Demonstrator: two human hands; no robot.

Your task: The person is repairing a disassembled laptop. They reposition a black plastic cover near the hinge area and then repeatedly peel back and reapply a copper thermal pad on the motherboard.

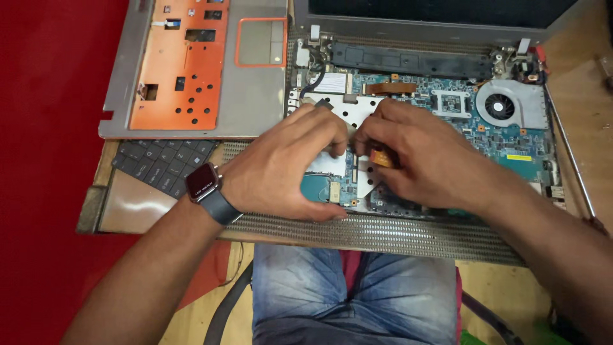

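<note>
Pinching at a small orange flex ribbon (382, 157), the right hand (421, 160) curls its fingertips together around the strip's free end, while the left hand (287, 166) lies palm-down beside it with its fingers pressed close and bent onto the silver metal plate (357, 108) of the opened laptop; whether the left fingertips grip anything underneath cannot be told, since the knuckles hide them. The ribbon sits near the middle of the exposed blue motherboard (511, 150), just in front of the perforated plate and between the two hands. It looks thin, short and amber-orange, with only a small part showing past the fingers. By its look it is very light, limp and easily creased or torn, so it would best be taken by its stiffened end tab rather than along the bendy middle, and drawn straight in line with its socket. The board around it is rigid but delicate, crowded with small chips and connectors. A round grey cooling fan (500, 107) sits at the board's far right corner. To the left lies the detached grey and orange palmrest cover (191, 70), overlapping a loose black keyboard (163, 163). A dark wristwatch (203, 184) is on the left wrist.
</note>
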